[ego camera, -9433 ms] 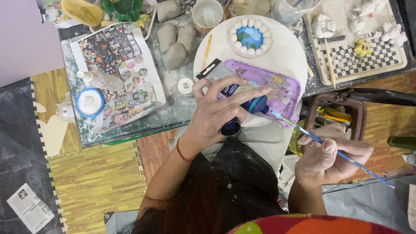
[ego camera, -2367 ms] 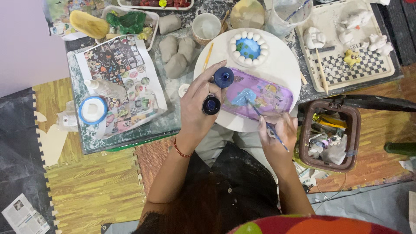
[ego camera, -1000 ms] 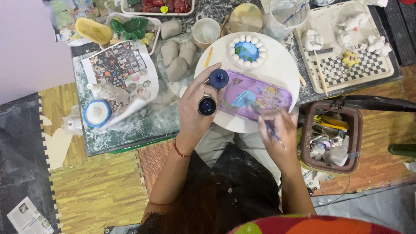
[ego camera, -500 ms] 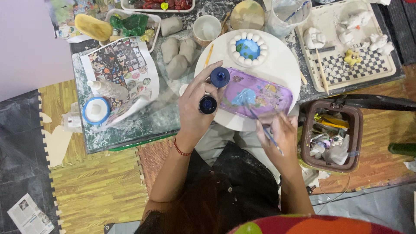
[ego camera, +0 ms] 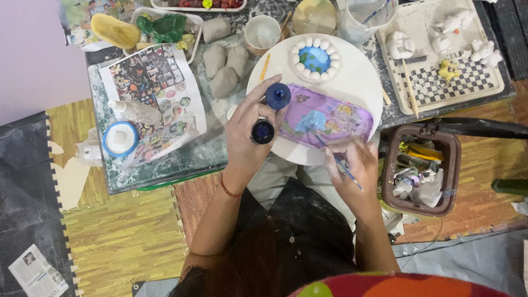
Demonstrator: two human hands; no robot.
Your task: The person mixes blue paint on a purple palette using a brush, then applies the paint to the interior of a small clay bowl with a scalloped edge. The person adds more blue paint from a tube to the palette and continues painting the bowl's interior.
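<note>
My left hand (ego camera: 246, 132) grips a small open jar of dark blue paint (ego camera: 263, 132) and pinches its blue lid (ego camera: 278, 95) between the fingers above it. My right hand (ego camera: 352, 168) holds a thin paintbrush (ego camera: 336, 159), whose tip touches the blue patch on a purple oblong palette (ego camera: 324, 118). The palette lies on a round white board (ego camera: 352, 82). Above it on the board sits a small round clay piece (ego camera: 315, 58) with a blue centre and a ring of white beads.
Grey clay lumps (ego camera: 224, 66), a cup (ego camera: 262, 33) and a printed picture sheet (ego camera: 154, 104) lie to the left. A checkered tray (ego camera: 467, 82) with clay figures is at the right. A brown bin (ego camera: 421, 168) full of scraps stands beside my right hand.
Nine seconds ago the right hand held the brush off to the lower right; now it is at the palette. Over the last second the brush tip shifts slightly; the left hand stays put.
</note>
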